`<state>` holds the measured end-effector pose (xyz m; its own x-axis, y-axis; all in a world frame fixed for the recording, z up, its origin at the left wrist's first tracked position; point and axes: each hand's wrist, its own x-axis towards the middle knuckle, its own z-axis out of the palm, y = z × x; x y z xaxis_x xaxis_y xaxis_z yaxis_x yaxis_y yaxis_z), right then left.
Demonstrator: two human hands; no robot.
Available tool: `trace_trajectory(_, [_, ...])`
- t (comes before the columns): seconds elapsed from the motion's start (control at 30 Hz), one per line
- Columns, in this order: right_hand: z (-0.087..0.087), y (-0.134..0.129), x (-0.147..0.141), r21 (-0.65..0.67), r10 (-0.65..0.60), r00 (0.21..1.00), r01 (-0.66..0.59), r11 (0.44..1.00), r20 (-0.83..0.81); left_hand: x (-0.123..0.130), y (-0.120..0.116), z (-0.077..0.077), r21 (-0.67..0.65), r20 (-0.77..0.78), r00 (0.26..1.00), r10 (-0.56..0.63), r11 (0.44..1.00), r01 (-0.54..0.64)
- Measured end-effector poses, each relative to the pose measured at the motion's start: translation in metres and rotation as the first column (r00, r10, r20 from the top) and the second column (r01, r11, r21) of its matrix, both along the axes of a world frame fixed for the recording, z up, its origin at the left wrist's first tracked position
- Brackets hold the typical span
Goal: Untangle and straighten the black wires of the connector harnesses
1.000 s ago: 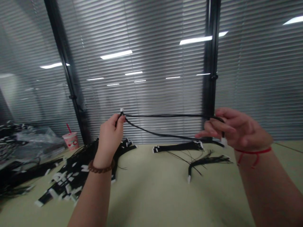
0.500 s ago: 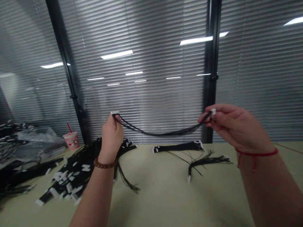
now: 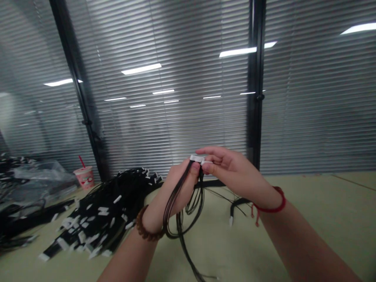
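Head view. Black wires [image 3: 169, 203] with white ends, held up above the surface [image 3: 235, 250]. The left hand [image 3: 173, 178] pinches the wires just below a white plug [image 3: 196, 158], thumb foremost. The right hand [image 3: 232, 168] meets it there, thumb and curled fingers apparently closed on a second plug [image 3: 207, 162], forefinger extended; the exact contact is too blurred to tell. Below the hands the wires hang in loops, a loose tail slanting down towards the near edge of the picture.

Likely faults: the loops overlap and could tangle if the plugs were turned or crossed. One loop lies close against the beaded bracelet [image 3: 143, 227] and might snag on it as the wrist moves. The grip is at the fingertips, so a tug on the tail could pull a plug free or strain the wires where they enter it. To the left, the pile [image 3: 126, 192] of similar wires is near the left forearm; a sideways sweep could drag or mix them. The cup [image 3: 85, 178] stands behind the pile, less exposed.
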<state>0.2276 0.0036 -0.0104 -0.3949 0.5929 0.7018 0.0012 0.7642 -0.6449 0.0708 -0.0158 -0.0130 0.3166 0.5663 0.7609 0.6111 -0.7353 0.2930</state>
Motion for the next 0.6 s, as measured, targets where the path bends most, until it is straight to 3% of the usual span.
trace_trajectory(0.4, [0.001,-0.004,0.001,0.020,-0.004,0.998,0.003,1.000,0.060,-0.007,-0.002,0.003,-0.112,-0.075,0.996,-0.048,0.993,0.039])
trace_trajectory(0.53, [0.003,-0.004,0.010,-0.037,-0.067,0.996,0.065,0.997,-0.065,-0.014,0.006,0.002,-0.238,-0.072,0.991,-0.112,0.967,0.092])
trace_trajectory(0.6, [0.007,0.003,0.026,-0.078,-0.087,0.978,0.073,0.994,-0.191,-0.020,0.015,-0.008,-0.319,-0.065,0.989,-0.137,0.941,0.109])
